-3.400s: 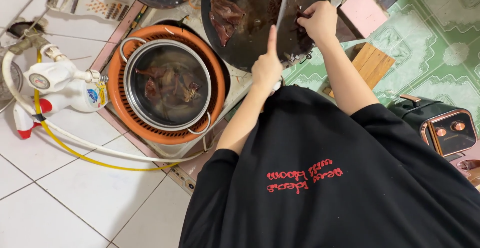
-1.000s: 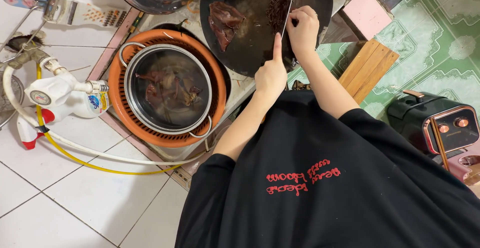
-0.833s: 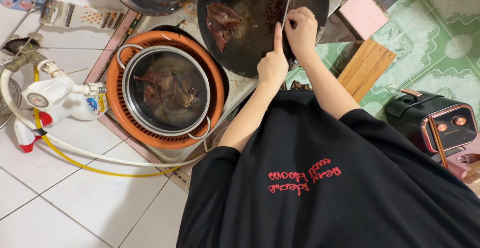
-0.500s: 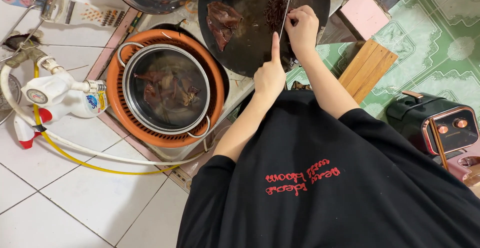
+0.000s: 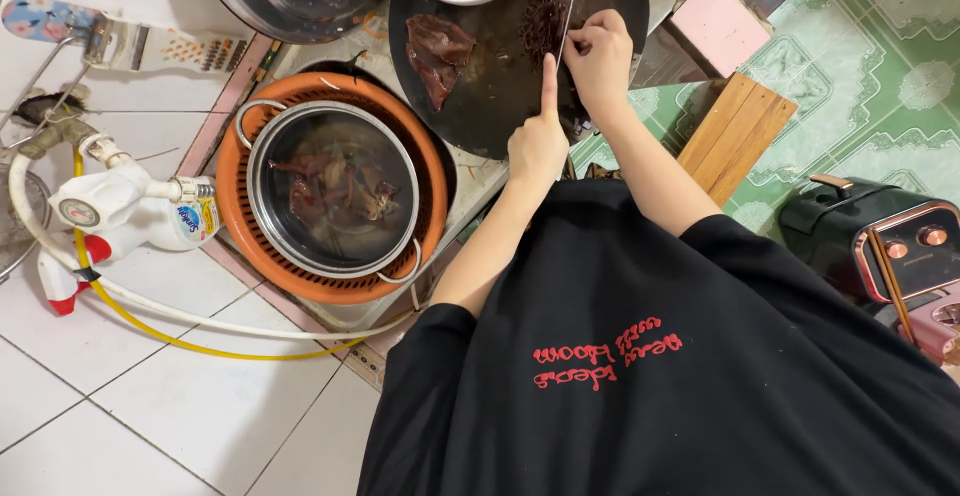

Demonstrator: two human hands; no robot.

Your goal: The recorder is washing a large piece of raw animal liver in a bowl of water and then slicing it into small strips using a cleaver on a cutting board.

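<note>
The left hand (image 5: 537, 141) rests on the round dark cutting board (image 5: 480, 96), index finger stretched straight, the other fingers curled, gripping nothing. The right hand (image 5: 600, 56) is closed around one knife (image 5: 570, 1), blade down in a pile of dark chopped meat (image 5: 543, 26). Two uncut dark meat pieces (image 5: 437, 51) lie left of it. One steel pot (image 5: 333, 188) sits in one orange basket (image 5: 425, 171) beside the board.
</note>
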